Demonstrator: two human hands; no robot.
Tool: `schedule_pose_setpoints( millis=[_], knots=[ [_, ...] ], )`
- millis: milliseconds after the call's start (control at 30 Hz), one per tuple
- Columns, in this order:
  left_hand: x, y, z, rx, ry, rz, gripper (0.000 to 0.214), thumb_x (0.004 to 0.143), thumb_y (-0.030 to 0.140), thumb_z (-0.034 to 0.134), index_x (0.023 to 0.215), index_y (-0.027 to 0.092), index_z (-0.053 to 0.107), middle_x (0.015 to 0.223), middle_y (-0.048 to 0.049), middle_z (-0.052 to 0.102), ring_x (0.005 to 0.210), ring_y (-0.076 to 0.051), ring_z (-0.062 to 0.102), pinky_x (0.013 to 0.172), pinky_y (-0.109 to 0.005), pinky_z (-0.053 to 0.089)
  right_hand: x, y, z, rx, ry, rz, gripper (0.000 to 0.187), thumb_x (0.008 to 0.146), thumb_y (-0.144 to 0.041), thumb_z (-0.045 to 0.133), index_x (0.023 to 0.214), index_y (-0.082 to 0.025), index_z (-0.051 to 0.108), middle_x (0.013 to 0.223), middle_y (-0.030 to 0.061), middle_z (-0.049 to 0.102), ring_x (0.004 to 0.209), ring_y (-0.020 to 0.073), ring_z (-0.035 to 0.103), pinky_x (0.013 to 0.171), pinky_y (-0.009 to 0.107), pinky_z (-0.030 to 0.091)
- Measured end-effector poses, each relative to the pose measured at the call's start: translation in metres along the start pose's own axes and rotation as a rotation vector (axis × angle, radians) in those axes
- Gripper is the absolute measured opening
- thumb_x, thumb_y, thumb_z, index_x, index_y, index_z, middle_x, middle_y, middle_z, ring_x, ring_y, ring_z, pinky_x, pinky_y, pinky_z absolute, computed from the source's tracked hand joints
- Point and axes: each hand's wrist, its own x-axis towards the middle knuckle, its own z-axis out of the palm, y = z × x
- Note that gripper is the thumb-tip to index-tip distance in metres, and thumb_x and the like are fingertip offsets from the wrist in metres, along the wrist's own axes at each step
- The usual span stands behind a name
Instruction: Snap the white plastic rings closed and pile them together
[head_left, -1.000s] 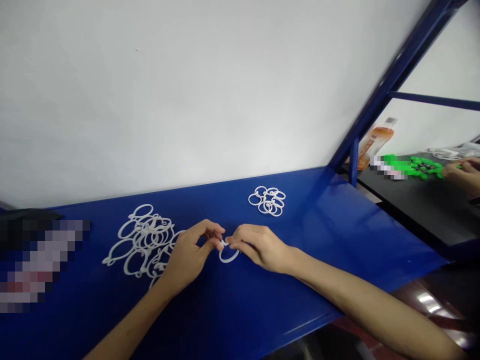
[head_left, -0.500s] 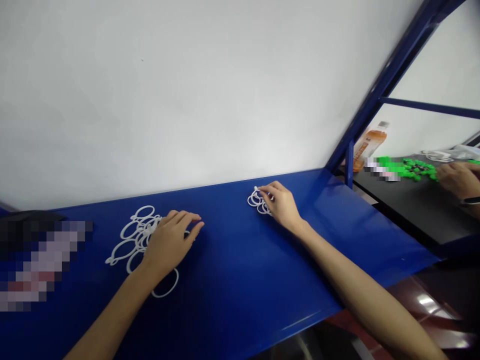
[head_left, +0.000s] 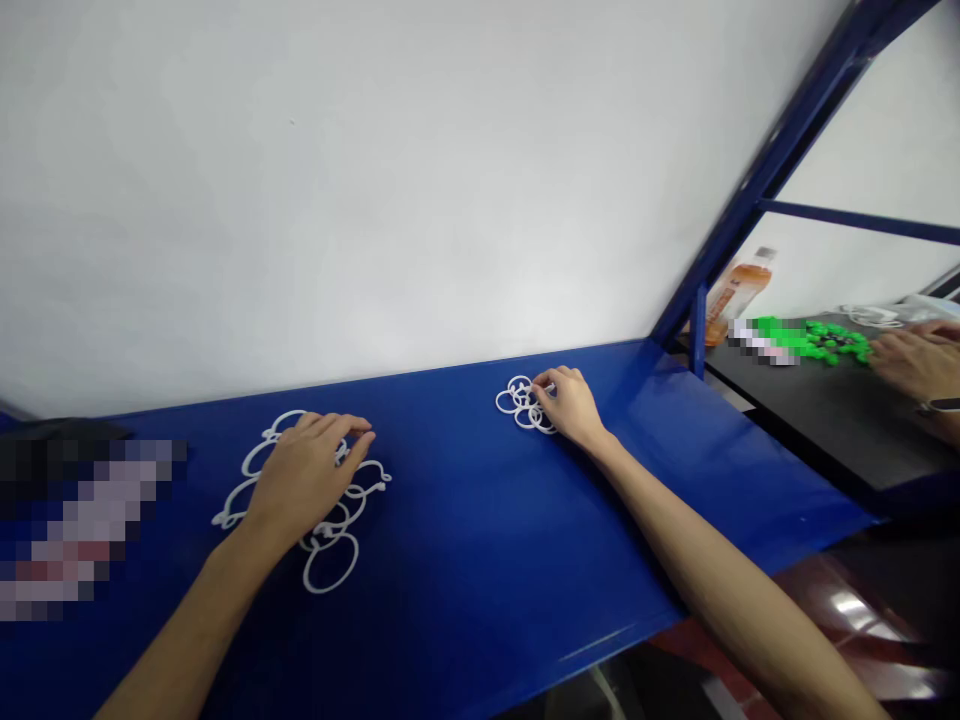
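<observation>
Over a spread of white plastic rings with small eyelets [head_left: 330, 562] hovers my left hand [head_left: 304, 475]. Its fingers are stretched out and its thumb is apart, with nothing seen between them; the hand hides part of the spread. Farther right, a smaller cluster of the same white rings [head_left: 528, 417] lies on the blue tabletop [head_left: 450, 520]. At that cluster's right edge, my right hand [head_left: 571, 405] has thumb and forefinger pinched on a white ring, which is mostly hidden by the fingers.
A pale wall [head_left: 450, 200] rises behind the table, and a blue metal frame [head_left: 697, 310] stands at its right end. Beyond, on a black table [head_left: 810, 410], are a drink bottle [head_left: 739, 295], green pieces [head_left: 832, 343] and another person's hands [head_left: 915, 365]. Dark material [head_left: 60, 435] lies at left.
My left hand has moved left over the larger spread, uncovering rings on its right side. My right hand has shifted slightly right at the small cluster, where more rings now show.
</observation>
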Motion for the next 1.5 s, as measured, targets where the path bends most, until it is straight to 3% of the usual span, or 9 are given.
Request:
schedule_pose_setpoints(
  millis=[133, 233, 400, 533, 733, 900, 1133, 1300, 1500],
  knots=[
    [0.000, -0.011, -0.002, -0.072, -0.026, 0.001, 0.027, 0.091, 0.042, 0.049, 0.096, 0.026, 0.069, 0.093, -0.0056, 0.075, 0.095, -0.029, 0.063, 0.088, -0.045, 0.049, 0.001, -0.001, -0.003, 0.000, 0.029, -0.011, 0.012, 0.091, -0.022, 0.059, 0.091, -0.018, 0.070, 0.093, 0.0082, 0.068, 0.089, 0.0241, 0.056, 0.089, 0.039, 0.044],
    [-0.002, -0.015, -0.005, -0.137, -0.144, 0.061, 0.025, 0.090, 0.036, 0.050, 0.102, 0.026, 0.070, 0.102, -0.0041, 0.074, 0.099, -0.026, 0.063, 0.092, -0.043, 0.048, 0.000, -0.007, -0.007, 0.008, 0.057, -0.028, 0.012, 0.092, -0.022, 0.059, 0.091, -0.018, 0.070, 0.094, 0.0084, 0.068, 0.090, 0.0248, 0.055, 0.088, 0.040, 0.044],
    [-0.009, -0.008, -0.008, -0.137, -0.339, 0.144, 0.028, 0.087, 0.036, 0.057, 0.112, 0.032, 0.070, 0.120, -0.0032, 0.069, 0.114, -0.027, 0.058, 0.100, -0.047, 0.044, -0.005, -0.023, -0.015, 0.018, 0.103, -0.123, 0.012, 0.095, -0.023, 0.058, 0.093, -0.019, 0.069, 0.095, 0.0086, 0.068, 0.091, 0.0267, 0.052, 0.085, 0.042, 0.047],
    [-0.011, -0.003, -0.003, -0.100, -0.409, 0.188, 0.026, 0.091, 0.041, 0.057, 0.112, 0.035, 0.071, 0.122, -0.0030, 0.067, 0.116, -0.026, 0.056, 0.103, -0.050, 0.041, -0.011, -0.036, -0.017, 0.053, 0.091, -0.204, 0.013, 0.097, -0.023, 0.056, 0.095, -0.020, 0.068, 0.096, 0.0088, 0.067, 0.090, 0.0264, 0.052, 0.084, 0.042, 0.048],
    [-0.010, 0.009, 0.004, -0.144, -0.260, 0.213, 0.019, 0.093, 0.043, 0.060, 0.105, 0.036, 0.073, 0.119, -0.0020, 0.065, 0.114, -0.026, 0.052, 0.099, -0.049, 0.043, -0.023, -0.055, -0.010, 0.063, -0.011, -0.309, 0.016, 0.099, -0.022, 0.053, 0.098, -0.019, 0.068, 0.096, 0.0090, 0.066, 0.089, 0.0247, 0.053, 0.083, 0.043, 0.050],
    [-0.009, 0.042, 0.000, -0.343, -0.117, 0.248, 0.019, 0.094, 0.039, 0.060, 0.105, 0.033, 0.074, 0.102, -0.0029, 0.068, 0.098, -0.021, 0.057, 0.088, -0.038, 0.051, -0.036, -0.074, -0.011, 0.167, -0.164, -0.437, 0.019, 0.100, -0.024, 0.051, 0.104, -0.017, 0.068, 0.100, 0.0100, 0.067, 0.093, 0.0231, 0.058, 0.086, 0.042, 0.053],
    [-0.016, 0.073, 0.001, -0.521, -0.140, 0.120, 0.017, 0.092, 0.042, 0.063, 0.097, 0.031, 0.074, 0.100, -0.0011, 0.072, 0.093, -0.017, 0.067, 0.087, -0.033, 0.056, -0.051, -0.092, -0.018, 0.335, -0.353, -0.548, 0.041, 0.098, -0.032, 0.057, 0.137, -0.020, 0.053, 0.137, 0.0132, 0.060, 0.124, 0.0238, 0.059, 0.101, 0.043, 0.052],
    [-0.017, 0.074, 0.004, -0.513, -0.108, 0.096, 0.016, 0.093, 0.040, 0.062, 0.098, 0.030, 0.073, 0.099, -0.0002, 0.073, 0.090, -0.016, 0.069, 0.084, -0.030, 0.056, -0.053, -0.094, -0.017, 0.327, -0.362, -0.569, 0.030, 0.103, -0.029, 0.048, 0.129, -0.017, 0.059, 0.106, 0.0096, 0.072, 0.093, 0.0189, 0.069, 0.082, 0.034, 0.058],
    [-0.014, 0.073, 0.006, -0.471, 0.039, 0.281, 0.015, 0.096, 0.025, 0.057, 0.092, 0.025, 0.071, 0.084, 0.0002, 0.074, 0.086, -0.016, 0.064, 0.084, -0.031, 0.053, -0.059, -0.100, -0.015, 0.357, -0.348, -0.572, 0.024, 0.104, -0.025, 0.046, 0.117, -0.014, 0.063, 0.095, 0.0085, 0.071, 0.083, 0.0177, 0.068, 0.073, 0.030, 0.056]
  ],
)
